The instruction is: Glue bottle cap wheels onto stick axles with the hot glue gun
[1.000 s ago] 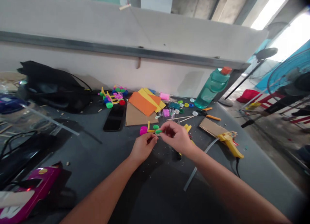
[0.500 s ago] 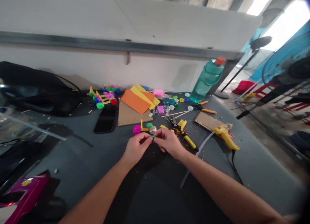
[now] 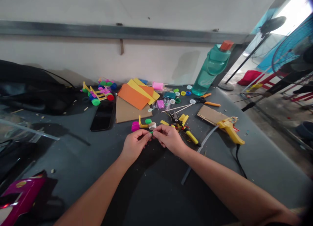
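Pinching together over the middle of the dark grey table [image 3: 151, 193], both hands meet fingertip to fingertip on a small green piece [image 3: 151, 133]. The left hand [image 3: 134, 144] closes its thumb and forefinger on the piece from the left. The right hand [image 3: 168, 139] grips it from the right with its fingers curled in. The piece is too small to tell its shape, and it sits just above the tabletop between the two hands.

Just beyond the fingertips lies a little yellow stick frame [image 3: 143, 125] with a magenta bottle cap [image 3: 135, 126] at its left end, a green bottle cap [image 3: 148, 121] and a white bottle cap [image 3: 152, 125] beside it. To the right of the right hand rest yellow-handled black pliers [image 3: 186, 132]. Farther right is a yellow hot glue gun [image 3: 230, 130], its black cord trailing toward the near edge, with a flat brown cardboard scrap [image 3: 210, 114] touching its far side.

Farther back are orange and yellow foam sheets [image 3: 137, 94] overlapping a brown cardboard sheet [image 3: 127, 112], a black smartphone [image 3: 102, 116] to their left, and a small toy cart of yellow sticks and coloured caps [image 3: 99, 94]. A teal plastic water bottle with an orange lid [image 3: 211, 71] stands at the far right by the wall. A black bag [image 3: 29, 89] lies at the far left.
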A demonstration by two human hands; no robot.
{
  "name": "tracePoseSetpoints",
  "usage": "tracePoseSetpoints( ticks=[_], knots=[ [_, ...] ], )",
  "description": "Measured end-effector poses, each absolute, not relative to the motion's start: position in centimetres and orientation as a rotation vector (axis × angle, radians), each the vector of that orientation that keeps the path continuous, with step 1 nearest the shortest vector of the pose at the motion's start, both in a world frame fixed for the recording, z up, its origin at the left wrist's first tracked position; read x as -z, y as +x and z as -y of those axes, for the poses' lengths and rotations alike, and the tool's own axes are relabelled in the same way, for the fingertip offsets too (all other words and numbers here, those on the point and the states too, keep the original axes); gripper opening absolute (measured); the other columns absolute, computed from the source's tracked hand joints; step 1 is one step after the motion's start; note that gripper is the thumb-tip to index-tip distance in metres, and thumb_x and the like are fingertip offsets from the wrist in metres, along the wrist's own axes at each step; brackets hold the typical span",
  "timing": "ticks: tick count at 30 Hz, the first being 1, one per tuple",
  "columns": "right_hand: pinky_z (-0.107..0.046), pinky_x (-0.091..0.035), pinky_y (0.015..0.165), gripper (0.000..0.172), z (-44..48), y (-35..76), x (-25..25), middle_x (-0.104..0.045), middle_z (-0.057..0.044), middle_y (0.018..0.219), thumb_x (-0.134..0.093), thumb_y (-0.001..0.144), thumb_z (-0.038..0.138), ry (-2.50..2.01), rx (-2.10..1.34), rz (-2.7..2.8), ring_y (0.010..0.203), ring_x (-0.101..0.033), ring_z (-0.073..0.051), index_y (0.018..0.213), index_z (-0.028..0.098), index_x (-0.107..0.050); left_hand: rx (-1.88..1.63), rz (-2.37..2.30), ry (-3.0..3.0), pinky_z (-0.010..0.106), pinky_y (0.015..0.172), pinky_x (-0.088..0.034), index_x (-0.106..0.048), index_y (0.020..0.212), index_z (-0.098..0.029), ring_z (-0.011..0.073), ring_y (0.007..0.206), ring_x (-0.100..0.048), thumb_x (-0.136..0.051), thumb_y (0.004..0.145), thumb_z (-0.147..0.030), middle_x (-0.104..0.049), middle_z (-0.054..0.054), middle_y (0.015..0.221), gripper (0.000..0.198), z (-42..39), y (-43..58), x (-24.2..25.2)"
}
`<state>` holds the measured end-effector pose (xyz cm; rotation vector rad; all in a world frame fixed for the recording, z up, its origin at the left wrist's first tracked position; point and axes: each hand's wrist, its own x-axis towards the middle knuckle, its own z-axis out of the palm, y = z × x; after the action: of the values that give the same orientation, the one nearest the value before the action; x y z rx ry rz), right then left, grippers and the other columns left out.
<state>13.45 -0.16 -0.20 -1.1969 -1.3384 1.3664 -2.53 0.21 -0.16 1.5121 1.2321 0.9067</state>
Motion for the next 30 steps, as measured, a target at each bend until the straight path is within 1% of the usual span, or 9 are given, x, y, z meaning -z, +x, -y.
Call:
tracePoseSetpoints(
  ticks=[5,9,11,14,17,20,24,28,30],
  knots=[
    [-0.018,-0.029,0.036,0.017,0.13,13.43,0.35,-0.051,0.005,0.055,-0.058,0.077,0.034,-1.215,-1.319,1.361,0.038,-0.036,-0.004,0.073,0.018,-0.056,-0.930,-1.218,1.465,0.019,0.045,-0.044,-0.064,0.074,-0.017,0.0099,0.052,-0.052,-0.057,0.077,-0.042,-0.061,0.000,0.065,0.026,-0.26,-2.65,0.21],
    [-0.018,-0.030,0.037,0.021,0.13,13.41,0.35,-0.055,0.003,0.060,-0.052,0.081,0.037,-1.194,-1.342,1.354,0.039,-0.037,-0.005,0.080,0.017,-0.059,-0.954,-1.220,1.473,0.019,0.045,-0.043,-0.063,0.075,-0.016,0.0090,0.051,-0.050,-0.057,0.078,-0.040,-0.061,0.000,0.067,0.025,-0.35,-2.75,0.43],
    [-0.019,-0.030,0.039,0.019,0.14,13.39,0.32,-0.056,0.003,0.062,-0.055,0.079,0.036,-1.192,-1.355,1.350,0.040,-0.038,-0.005,0.082,0.017,-0.060,-0.947,-1.215,1.491,0.018,0.045,-0.042,-0.063,0.075,-0.016,0.0089,0.051,-0.050,-0.057,0.078,-0.040,-0.060,0.000,0.066,0.024,-0.38,-2.73,0.47],
    [-0.019,-0.030,0.040,0.015,0.17,13.40,0.32,-0.052,0.006,0.055,-0.061,0.075,0.031,-1.221,-1.338,1.382,0.039,-0.038,-0.004,0.076,0.017,-0.059,-0.921,-1.212,1.514,0.018,0.046,-0.042,-0.063,0.075,-0.017,0.0091,0.052,-0.050,-0.057,0.078,-0.039,-0.059,-0.001,0.065,0.024,-0.34,-2.66,0.51],
    [-0.018,-0.029,0.040,0.013,0.20,13.42,0.32,-0.049,0.007,0.050,-0.059,0.076,0.030,-1.245,-1.302,1.411,0.039,-0.038,-0.005,0.074,0.017,-0.058,-0.908,-1.222,1.523,0.018,0.046,-0.042,-0.063,0.076,-0.017,0.0091,0.052,-0.051,-0.056,0.079,-0.040,-0.059,-0.001,0.065,0.024,-0.28,-2.64,0.57],
    [-0.018,-0.030,0.040,0.014,0.22,13.41,0.16,-0.052,0.005,0.054,-0.057,0.077,0.031,-1.247,-1.305,1.414,0.040,-0.038,-0.004,0.074,0.017,-0.058,-0.914,-1.222,1.522,0.018,0.047,-0.043,-0.063,0.076,-0.017,0.0092,0.053,-0.051,-0.056,0.079,-0.040,-0.060,-0.001,0.067,0.024,-0.28,-2.66,0.57],
    [-0.018,-0.031,0.040,0.017,0.16,13.40,0.12,-0.058,0.003,0.063,-0.053,0.080,0.032,-1.233,-1.300,1.412,0.040,-0.039,-0.004,0.080,0.017,-0.060,-0.924,-1.219,1.502,0.018,0.047,-0.043,-0.063,0.076,-0.017,0.0091,0.054,-0.051,-0.056,0.079,-0.040,-0.061,0.000,0.068,0.024,-0.31,-2.69,0.45],
    [-0.018,-0.031,0.040,0.014,0.09,13.44,0.50,-0.058,0.003,0.062,-0.055,0.079,0.031,-1.266,-1.257,1.434,0.040,-0.039,-0.005,0.077,0.018,-0.060,-0.934,-1.222,1.482,0.019,0.048,-0.044,-0.063,0.077,-0.016,0.0099,0.055,-0.052,-0.056,0.079,-0.041,-0.063,0.001,0.070,0.025,-0.24,-2.64,0.44],
    [-0.018,-0.031,0.040,0.014,0.09,13.46,0.63,-0.057,0.004,0.060,-0.054,0.080,0.031,-1.274,-1.233,1.442,0.040,-0.039,-0.005,0.077,0.018,-0.060,-0.941,-1.238,1.484,0.019,0.047,-0.043,-0.063,0.078,-0.017,0.0099,0.054,-0.051,-0.057,0.078,-0.041,-0.062,0.000,0.068,0.025,-0.20,-2.60,0.46]
  ],
)
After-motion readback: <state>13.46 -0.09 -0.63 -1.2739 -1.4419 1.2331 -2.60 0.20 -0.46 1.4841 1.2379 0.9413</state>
